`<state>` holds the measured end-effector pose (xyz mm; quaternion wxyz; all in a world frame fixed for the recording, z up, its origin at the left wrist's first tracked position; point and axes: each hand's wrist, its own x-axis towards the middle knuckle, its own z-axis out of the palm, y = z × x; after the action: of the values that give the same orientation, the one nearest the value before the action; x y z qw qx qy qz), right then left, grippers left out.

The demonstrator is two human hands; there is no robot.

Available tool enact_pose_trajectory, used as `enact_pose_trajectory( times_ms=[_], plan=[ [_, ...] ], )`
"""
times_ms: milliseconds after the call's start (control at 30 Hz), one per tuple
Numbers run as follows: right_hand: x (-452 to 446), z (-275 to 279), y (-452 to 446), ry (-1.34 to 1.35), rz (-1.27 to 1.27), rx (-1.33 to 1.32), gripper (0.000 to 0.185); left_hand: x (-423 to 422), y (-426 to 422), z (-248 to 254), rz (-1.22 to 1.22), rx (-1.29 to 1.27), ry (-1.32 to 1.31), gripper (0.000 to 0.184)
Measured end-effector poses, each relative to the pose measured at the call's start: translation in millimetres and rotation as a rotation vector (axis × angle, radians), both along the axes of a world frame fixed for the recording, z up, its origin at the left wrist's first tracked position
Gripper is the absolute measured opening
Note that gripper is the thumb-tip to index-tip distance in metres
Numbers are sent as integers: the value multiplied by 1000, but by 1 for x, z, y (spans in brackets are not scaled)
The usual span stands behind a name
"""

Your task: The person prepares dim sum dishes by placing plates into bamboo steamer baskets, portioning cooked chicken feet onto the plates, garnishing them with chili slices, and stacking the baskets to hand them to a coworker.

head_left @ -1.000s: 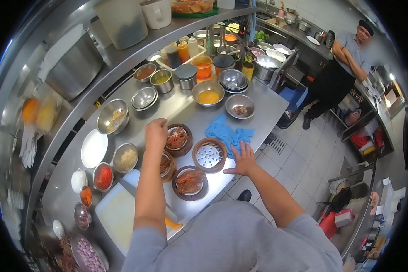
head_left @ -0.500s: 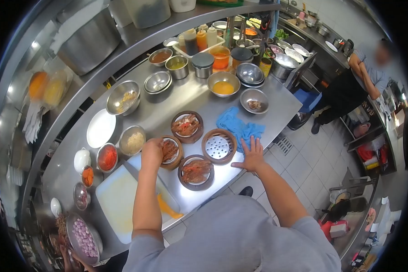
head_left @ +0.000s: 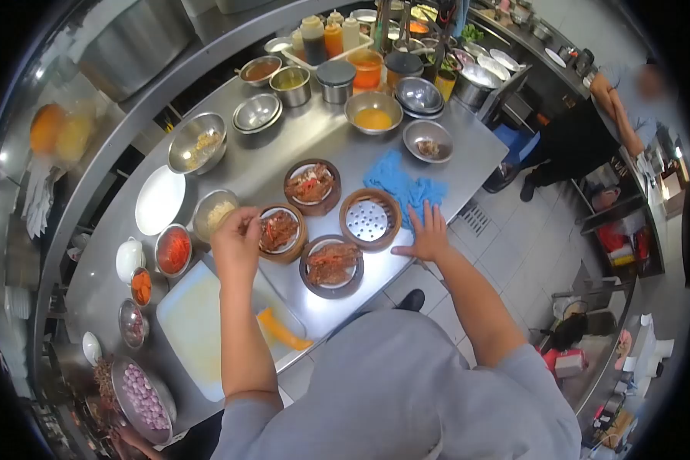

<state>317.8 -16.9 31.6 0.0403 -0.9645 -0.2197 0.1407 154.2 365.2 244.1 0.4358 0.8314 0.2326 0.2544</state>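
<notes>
My left hand [head_left: 238, 238] hovers between a steel bowl of pale chopped food [head_left: 209, 218] and a round steamer basket of reddish-brown meat [head_left: 278, 231]. Its fingers are pinched together; whatever is between them is hidden. Two more baskets of similar meat sit close by, a far basket [head_left: 312, 185] and a near basket [head_left: 331, 267]. To their right is a basket with a perforated metal plate [head_left: 369, 220]. My right hand [head_left: 428, 236] lies flat with fingers spread at the counter's edge, its fingertips by a crumpled blue cloth [head_left: 406, 184].
At left are a white cutting board [head_left: 207, 326] with a yellow-orange strip [head_left: 282, 331], a bowl of red shreds [head_left: 174, 251] and a white plate [head_left: 160, 201]. Yellow liquid fills a bowl [head_left: 373, 113] farther back. A person [head_left: 590, 126] stands beyond the counter's right end.
My left hand has moved left from over the meat in the left steamer basket toward the bowl of pale chopped food. My right hand stays at the counter's edge. The view has shifted slightly.
</notes>
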Motion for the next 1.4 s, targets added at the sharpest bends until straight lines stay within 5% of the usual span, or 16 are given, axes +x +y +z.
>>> enact_pose_trajectory(
  times_ms=[100,167,267,433,567,633,867,933,1133,1333,1400],
  plan=[
    [8,13,3,-29,-6,25,136,-5,-32,-14,-250,46,-138,19],
    [6,18,5,-4,-22,24,135,-2,-51,-40,-450,309,-32,19],
    [4,33,11,47,-51,-29,134,-8,-66,-45,-443,179,243,21],
    [0,40,17,74,-76,-47,134,-12,-51,-20,-282,-101,24,21],
    [-4,43,18,90,-86,-33,132,-16,-64,-39,-380,121,-28,19],
    [-13,39,18,71,-107,-29,130,-15,-65,-62,-731,279,38,16],
    [-18,36,15,97,-129,-73,123,51,-22,-17,-391,285,145,18],
    [-17,38,15,102,-127,-79,122,94,-7,-28,-372,223,208,18],
    [-13,36,10,100,-115,-54,124,176,-4,-79,-334,554,319,21],
    [-11,23,0,90,-91,24,123,171,9,-75,-264,373,308,22],
    [-8,22,0,91,-80,38,125,153,11,-60,-240,184,67,20]
  ],
)
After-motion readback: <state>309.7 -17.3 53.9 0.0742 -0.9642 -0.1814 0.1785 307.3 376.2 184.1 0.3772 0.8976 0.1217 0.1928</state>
